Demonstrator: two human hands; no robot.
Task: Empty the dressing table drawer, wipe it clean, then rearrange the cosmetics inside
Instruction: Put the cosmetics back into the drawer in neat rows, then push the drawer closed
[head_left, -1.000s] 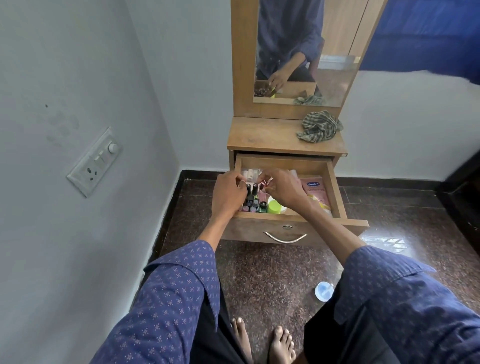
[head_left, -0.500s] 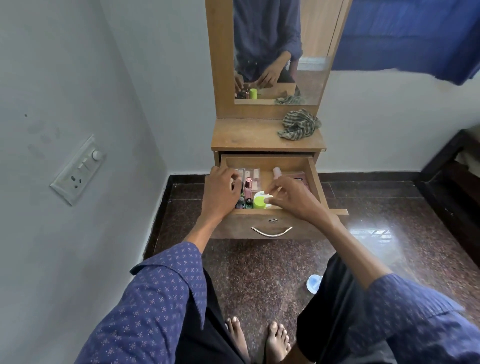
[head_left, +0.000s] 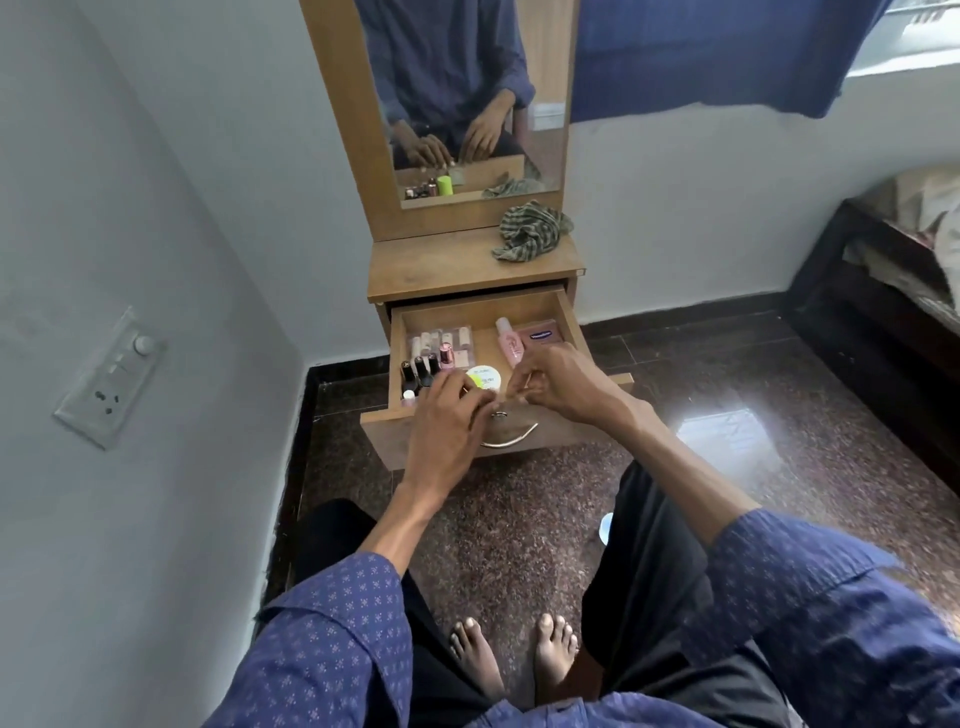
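The dressing table's wooden drawer (head_left: 566, 317) stands pulled open. Inside, dark nail polish bottles (head_left: 418, 371) stand at the left, behind them lies a clear pack of small tubes (head_left: 441, 338). A round white jar with a green label (head_left: 485, 376) sits near the front, and a pink bottle (head_left: 509, 343) and a pink sachet (head_left: 540, 335) lie at the right. My left hand (head_left: 447, 421) hovers over the drawer's front edge with fingers bent; I cannot tell whether it holds anything. My right hand (head_left: 563, 384) pinches a thin pale stick (head_left: 528, 379) beside it.
A crumpled striped cloth (head_left: 532, 236) lies on the table top (head_left: 441, 270) below the mirror (head_left: 467, 104). A switch panel (head_left: 111, 376) is on the left wall. A dark bed frame (head_left: 878, 312) stands at the right. A small pale-blue cap (head_left: 605, 527) lies on the floor by my leg.
Both hands have drawn back from among the cosmetics to the drawer's front edge and come close together. The view has shifted, showing more of the drawer's contents.
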